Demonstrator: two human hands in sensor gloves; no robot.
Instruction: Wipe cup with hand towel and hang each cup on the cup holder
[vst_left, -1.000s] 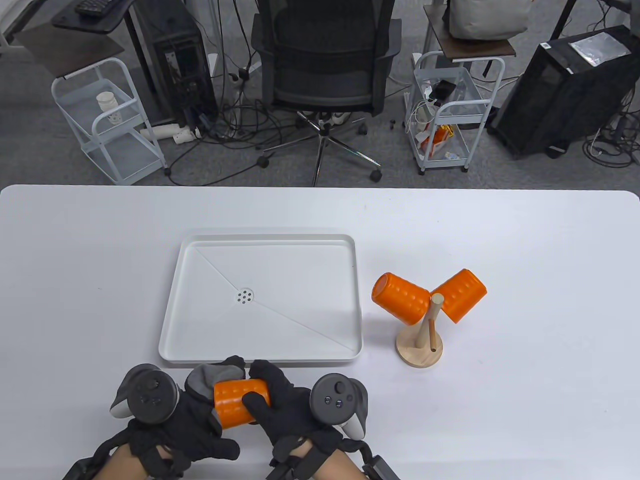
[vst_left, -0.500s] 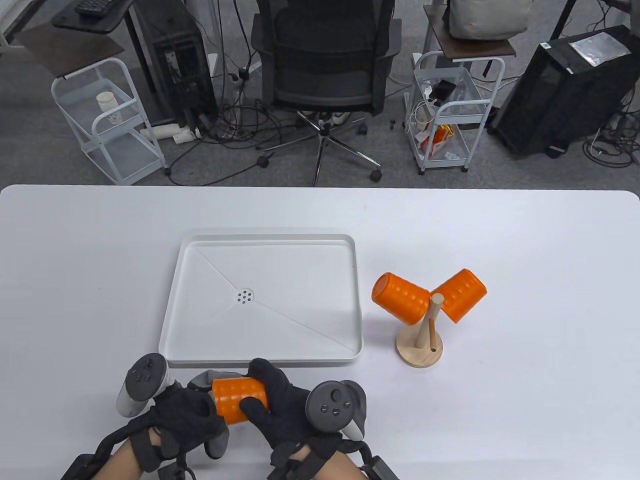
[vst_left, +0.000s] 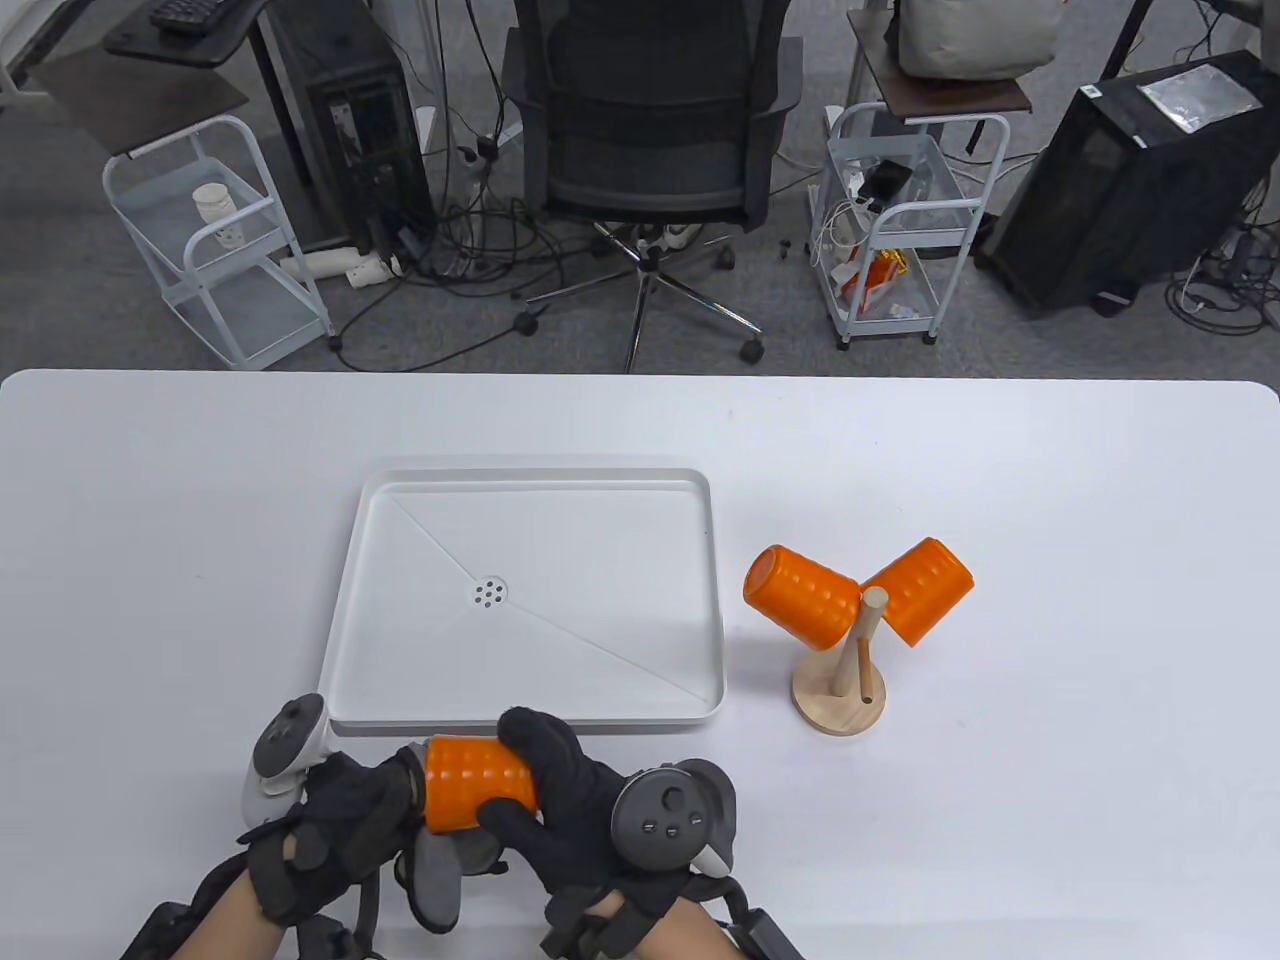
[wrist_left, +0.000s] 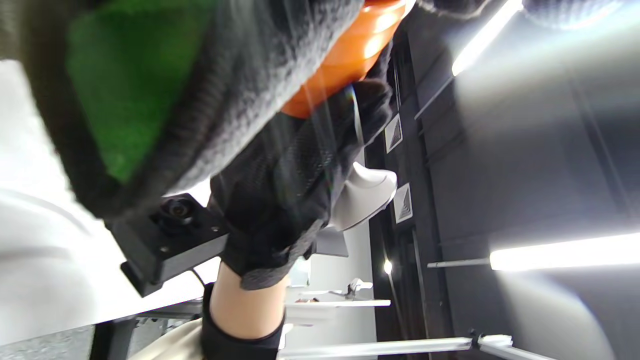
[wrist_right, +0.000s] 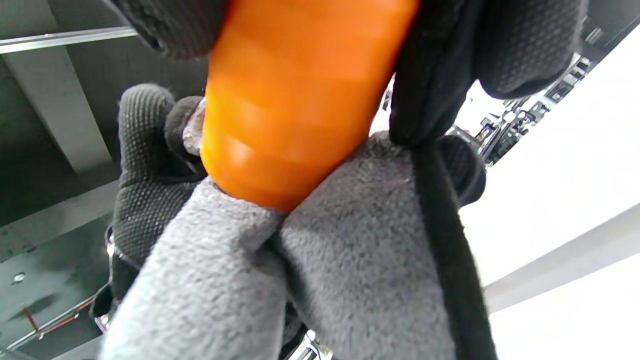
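Observation:
Near the table's front edge my right hand (vst_left: 522, 775) grips an orange ribbed cup (vst_left: 478, 785) lying sideways, thumb on the near side, fingers over the far side. My left hand (vst_left: 385, 810) holds a grey hand towel (vst_left: 437, 880) against the cup's left end; part of the towel hangs below the cup. The right wrist view shows the cup (wrist_right: 295, 100) pressed into the towel (wrist_right: 320, 280). In the left wrist view the towel (wrist_left: 235, 95) covers most of the cup (wrist_left: 350, 55). Two more orange cups (vst_left: 800, 595) (vst_left: 922, 588) hang on the wooden cup holder (vst_left: 840, 700) at the right.
A white drain tray (vst_left: 340, 640) lies just beyond my hands, its near rim close to the cup. The cup holder stands right of the tray. Beyond the table's far edge are an office chair (vst_left: 650, 120) and wire carts.
My left hand has rolled outward, its tracker swinging left and onto its side, and the towel has come round under the cup. The right hand keeps its grip on the cup.

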